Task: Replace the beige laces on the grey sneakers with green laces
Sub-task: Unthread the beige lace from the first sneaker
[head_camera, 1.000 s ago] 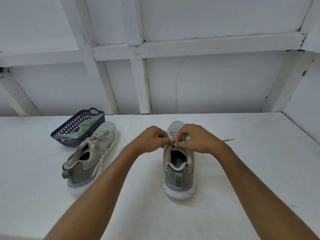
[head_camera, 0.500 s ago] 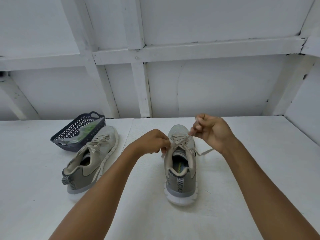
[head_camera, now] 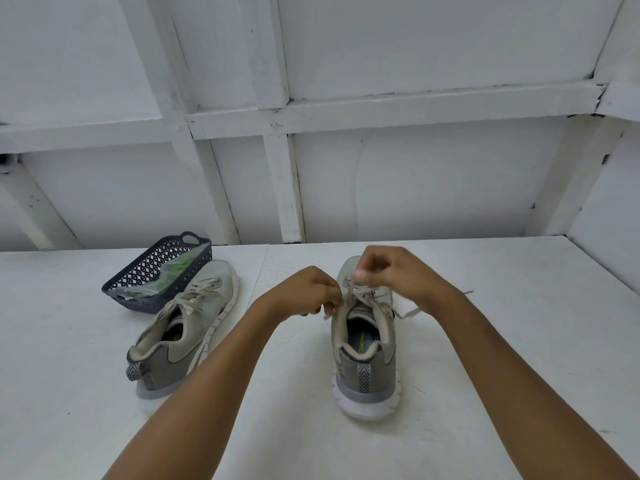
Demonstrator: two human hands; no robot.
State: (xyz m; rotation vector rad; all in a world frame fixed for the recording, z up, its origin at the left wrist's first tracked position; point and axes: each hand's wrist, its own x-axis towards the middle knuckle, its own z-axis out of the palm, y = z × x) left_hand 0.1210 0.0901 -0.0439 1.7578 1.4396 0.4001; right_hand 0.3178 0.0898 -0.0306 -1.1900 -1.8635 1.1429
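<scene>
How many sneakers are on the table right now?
2. The left sneaker lies angled beside the dark basket; the middle sneaker stands heel toward the camera, with the left hand and right hand at its laces. None appears hidden.

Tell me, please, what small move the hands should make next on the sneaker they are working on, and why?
Probably the right hand should draw the beige lace out of the next crossing while the left hand steadies the grey sneaker: both grips pinch at its upper eyelets, and threaded crossings show beside them.
</scene>
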